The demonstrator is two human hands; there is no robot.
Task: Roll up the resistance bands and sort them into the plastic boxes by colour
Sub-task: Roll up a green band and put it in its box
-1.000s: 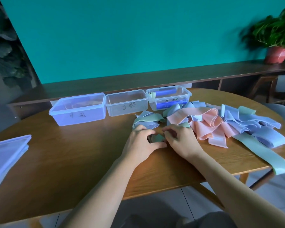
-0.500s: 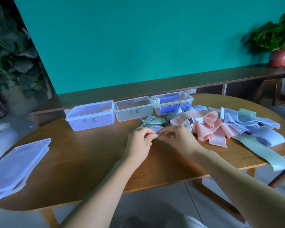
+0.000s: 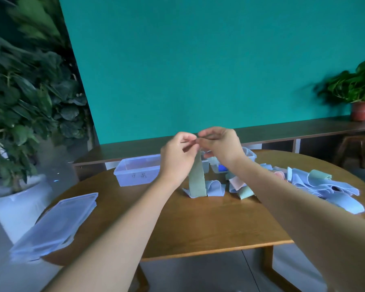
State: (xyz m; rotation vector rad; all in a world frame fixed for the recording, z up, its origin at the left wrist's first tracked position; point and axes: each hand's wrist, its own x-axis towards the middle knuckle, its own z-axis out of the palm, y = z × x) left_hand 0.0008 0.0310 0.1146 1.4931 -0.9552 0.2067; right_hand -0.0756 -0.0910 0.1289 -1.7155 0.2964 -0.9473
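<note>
Head view: left hand (image 3: 177, 157) and right hand (image 3: 220, 145) raised over surface (image 3: 198, 224), both pinching top of green band (image 3: 196, 178), lower end among blue bands. Hands hide middle box; left box (image 3: 138, 172) clear, right box (image 3: 250, 154) mostly covered. Pile (image 3: 325, 186) blurred.

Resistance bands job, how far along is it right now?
Early on. Done: only something blue shows in the right box. In hand: the left hand and right hand pinch the top of a green band, hanging unrolled to the table. Left: the loose pile; the left box looks empty.
</note>
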